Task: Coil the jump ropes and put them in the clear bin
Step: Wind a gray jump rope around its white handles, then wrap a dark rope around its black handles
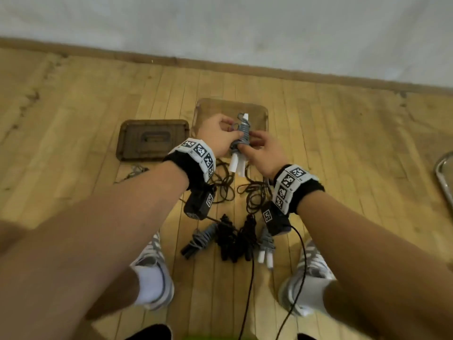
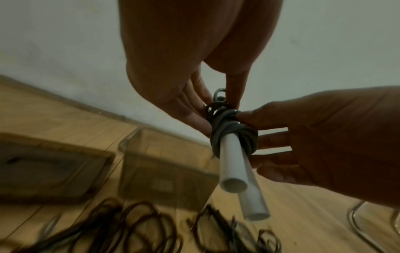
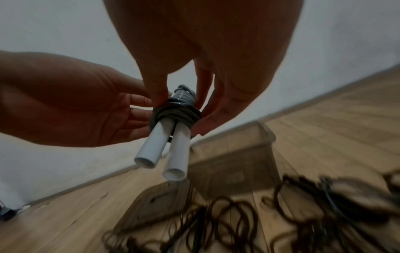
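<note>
Fingers (image 2: 195,118) round rope (image 2: 233,131), seemingly pinching.

The floor (image 1: 73,114) is of narrow pale wooden boards, yellowish, with darker scuffs and marks toward its left edge; the boards run away from the viewer toward the wall (image 1: 220,23); the wall is plain, grey-white and bare, a little mottled; a brown wooden skirting board (image 1: 152,60) runs along the foot of the wall, where wall and floor meet, slanting across the head view from the upper left down to the right; at the right edge of the floor a curved piece of shiny metal tubing (image 1: 442,177) shows, cut off by the frame; the light is dim, even and warm.
</note>
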Demonstrator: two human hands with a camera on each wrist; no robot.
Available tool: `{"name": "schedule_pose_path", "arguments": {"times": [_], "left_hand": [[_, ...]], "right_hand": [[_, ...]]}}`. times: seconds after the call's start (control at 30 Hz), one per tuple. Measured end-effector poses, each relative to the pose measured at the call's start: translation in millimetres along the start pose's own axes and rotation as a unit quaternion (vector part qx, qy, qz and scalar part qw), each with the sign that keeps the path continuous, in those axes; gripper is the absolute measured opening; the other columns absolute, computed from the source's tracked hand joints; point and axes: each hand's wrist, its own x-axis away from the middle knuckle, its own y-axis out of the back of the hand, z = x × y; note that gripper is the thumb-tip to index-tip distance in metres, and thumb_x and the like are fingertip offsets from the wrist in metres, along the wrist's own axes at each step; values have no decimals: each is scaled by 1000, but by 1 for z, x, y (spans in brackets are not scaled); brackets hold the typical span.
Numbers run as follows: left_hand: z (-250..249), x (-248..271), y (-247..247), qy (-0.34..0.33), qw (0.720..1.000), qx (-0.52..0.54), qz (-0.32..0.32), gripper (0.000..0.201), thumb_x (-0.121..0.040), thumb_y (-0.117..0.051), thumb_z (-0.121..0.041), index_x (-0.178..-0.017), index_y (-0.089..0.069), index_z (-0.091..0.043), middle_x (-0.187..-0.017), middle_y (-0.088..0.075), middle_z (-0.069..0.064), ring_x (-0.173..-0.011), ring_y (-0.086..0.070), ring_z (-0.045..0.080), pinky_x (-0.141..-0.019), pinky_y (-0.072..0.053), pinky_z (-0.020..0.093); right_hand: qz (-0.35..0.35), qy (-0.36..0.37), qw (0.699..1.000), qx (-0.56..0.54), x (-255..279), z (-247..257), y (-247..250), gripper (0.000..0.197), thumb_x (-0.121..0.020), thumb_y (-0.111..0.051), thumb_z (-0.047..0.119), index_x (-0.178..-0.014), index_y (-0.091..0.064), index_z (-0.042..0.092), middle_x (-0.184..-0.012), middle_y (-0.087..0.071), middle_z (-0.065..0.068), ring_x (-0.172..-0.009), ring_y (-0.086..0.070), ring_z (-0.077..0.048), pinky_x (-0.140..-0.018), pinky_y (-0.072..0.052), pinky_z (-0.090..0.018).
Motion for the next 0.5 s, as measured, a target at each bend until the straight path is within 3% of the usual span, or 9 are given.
{"name": "schedule_pose_path", "arguments": {"times": [0.13,0.2,0.27,0.37,0.5], "left_hand": [[66,7,-4,62,997,-44,14,21,-86,-81,-20,-101,-65,-19,-93,-70,-1,-93,-71,23,-87,-61,46],[95,12,-3,96,992,-72,25,18,-88,-79,-20,-98,-64,-20,-96,-72,3,-95,-71,24,-90,-60,45],[124,14,-2,112,988,-100,39,16,-89,-78,-21,-95,-64,-25,-99,-73,2,-96,-71,23,-92,-58,43],[157,21,6,131,972,-186,56,13,-94,-72,-26,-105,-66,-25,-106,-70,0,-99,-65,21,-88,-52,32],[192,27,9,168,961,-211,58,20,-96,-69,-19,-115,-69,-15,-109,-70,5,-102,-64,24,-86,-47,29]], "right_hand": [[52,-69,996,8,6,-49,-51,53,-84,-76,41,-131,-62,19,-108,-73,-2,-97,-71,-22,-89,-59,-50],[77,-90,993,6,13,-67,-73,45,-87,-76,37,-126,-65,18,-105,-74,-3,-96,-71,-23,-88,-59,-48],[102,-122,987,4,19,-83,-92,49,-89,-75,38,-131,-63,15,-109,-73,-4,-97,-71,-22,-89,-59,-46],[161,-172,972,-4,27,-101,-117,53,-93,-72,34,-139,-59,12,-119,-71,-7,-99,-71,-23,-93,-58,-45],[191,-176,966,16,32,-111,-134,36,-95,-69,28,-128,-64,14,-118,-70,-7,-108,-67,-25,-100,-54,-45]]}}
